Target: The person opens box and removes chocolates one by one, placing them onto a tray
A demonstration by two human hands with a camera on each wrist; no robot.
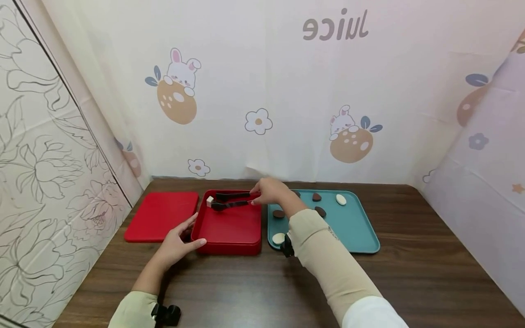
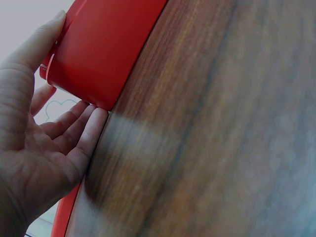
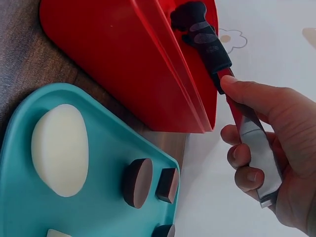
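Observation:
My right hand holds a pair of metal tongs with black tips, reaching over the red box. In the right wrist view, the thumb and fingers wrap the metal handle. At the far end of the tongs is a small white cube, near the box's back left corner; whether the tips pinch it cannot be told. My left hand grips the front left corner of the box. Its thumb lies at the rim, and the other fingers touch the lower side wall.
Right of the box, a teal tray bears several dark brown and white pieces, such as a white oval and a brown one. A flat red lid lies left of the box. Behind the wooden table hangs a patterned curtain.

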